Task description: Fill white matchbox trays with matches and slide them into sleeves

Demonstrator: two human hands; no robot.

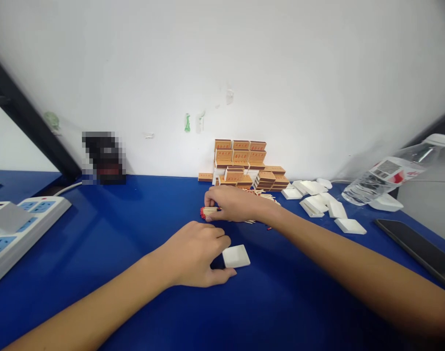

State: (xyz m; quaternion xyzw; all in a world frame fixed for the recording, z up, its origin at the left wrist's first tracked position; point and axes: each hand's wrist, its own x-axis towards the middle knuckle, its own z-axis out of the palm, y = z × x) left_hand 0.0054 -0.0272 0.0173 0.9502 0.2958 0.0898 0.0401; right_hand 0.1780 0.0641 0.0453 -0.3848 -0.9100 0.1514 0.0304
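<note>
My right hand (234,202) is closed on a bundle of matches (209,211), their red heads pointing left. Behind and beside that hand lies a loose pile of matches (264,196), partly hidden by it. Lower down, my left hand (202,253) holds a small white matchbox tray (237,257) at its left side, fingers at the upper corner and thumb along the near edge. The tray lies open side up on the blue table (142,302), and no matches show inside it.
Stacked orange matchboxes (240,156) stand against the wall. To the right are several white trays (317,197), a tilted plastic bottle (394,170) and a black phone (420,248). A power strip (28,224) lies at the left, near a blurred dark object (104,158).
</note>
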